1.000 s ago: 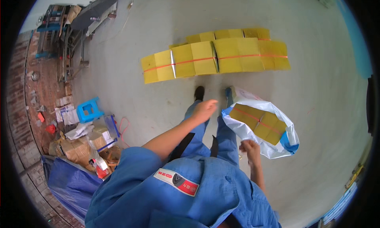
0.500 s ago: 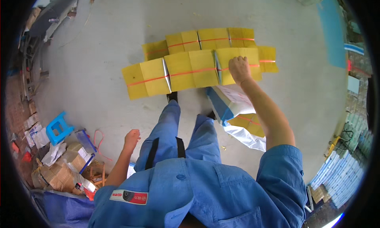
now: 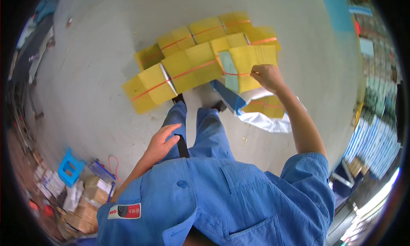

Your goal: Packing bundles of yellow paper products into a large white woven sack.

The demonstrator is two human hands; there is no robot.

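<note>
A concrete floor (image 3: 98,75) spreads under everything. On it, left of and beyond the right hand (image 3: 267,75), lie two rows of yellow bundles (image 3: 188,68) with orange straps, about seven in all. One white sack (image 3: 267,118) sits just below that hand, another bundle inside it. The right hand is closed on one lifted bundle (image 3: 245,66), fingers pinching its strap. The left hand (image 3: 162,141) hangs spread and empty beside the thigh.

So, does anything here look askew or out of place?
One yellow strapped bundle, gripped by the right hand, sits tilted above the floor rows. The left hand hangs free, holding nothing.
</note>
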